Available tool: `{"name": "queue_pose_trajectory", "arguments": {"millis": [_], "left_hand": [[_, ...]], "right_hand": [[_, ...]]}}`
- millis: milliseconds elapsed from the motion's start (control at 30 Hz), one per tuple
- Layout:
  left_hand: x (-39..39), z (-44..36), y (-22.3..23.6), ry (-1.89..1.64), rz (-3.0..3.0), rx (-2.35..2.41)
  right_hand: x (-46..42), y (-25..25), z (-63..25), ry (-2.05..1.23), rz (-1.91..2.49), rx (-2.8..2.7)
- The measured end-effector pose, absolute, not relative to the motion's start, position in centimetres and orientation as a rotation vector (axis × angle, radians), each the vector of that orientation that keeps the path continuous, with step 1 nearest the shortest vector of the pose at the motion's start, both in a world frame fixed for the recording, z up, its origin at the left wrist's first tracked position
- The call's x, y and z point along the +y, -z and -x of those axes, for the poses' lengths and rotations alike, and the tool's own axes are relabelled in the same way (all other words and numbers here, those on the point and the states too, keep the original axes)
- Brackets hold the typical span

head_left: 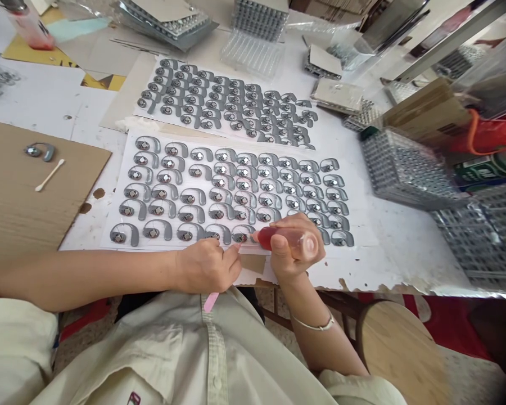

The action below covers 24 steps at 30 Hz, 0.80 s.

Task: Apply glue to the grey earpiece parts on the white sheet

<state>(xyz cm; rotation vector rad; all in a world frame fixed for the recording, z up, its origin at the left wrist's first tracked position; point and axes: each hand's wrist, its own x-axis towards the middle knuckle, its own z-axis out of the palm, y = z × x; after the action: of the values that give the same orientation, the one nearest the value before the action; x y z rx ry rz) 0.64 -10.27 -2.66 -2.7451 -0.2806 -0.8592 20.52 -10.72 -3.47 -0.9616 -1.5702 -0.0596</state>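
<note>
My right hand (289, 253) is wrapped round a small clear squeeze bottle (293, 242) of red liquid, tilted so its nozzle points left. The nozzle tip is at a grey ear-hook earphone part (239, 235) in the front row. Closed beside that part, my left hand (213, 265) holds a slim pink tool (211, 302); its end sticks out below the palm, and the rest is mostly hidden. Many like parts lie in rows on a white sheet (181, 194), each with a round metallic piece in its bowl.
A second sheet of grey parts (223, 104) lies behind. On the left, a cardboard piece (21, 197) carries one part (40, 151) and a cotton swab (49, 175). Stacked trays (405, 166) stand right; another bottle (29, 25) is at the back left. A wooden stool (400, 354) stands below the table.
</note>
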Motion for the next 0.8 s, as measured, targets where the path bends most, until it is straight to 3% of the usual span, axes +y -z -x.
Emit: {"name": "queue_pose_trajectory", "arguments": {"millis": [800], "left_hand": [[-9.49,-0.14,2.36,0.781,2.915,-0.286]], "right_hand": [[-11.09,2.44,-20.09,0.032,0.937,-1.592]]}}
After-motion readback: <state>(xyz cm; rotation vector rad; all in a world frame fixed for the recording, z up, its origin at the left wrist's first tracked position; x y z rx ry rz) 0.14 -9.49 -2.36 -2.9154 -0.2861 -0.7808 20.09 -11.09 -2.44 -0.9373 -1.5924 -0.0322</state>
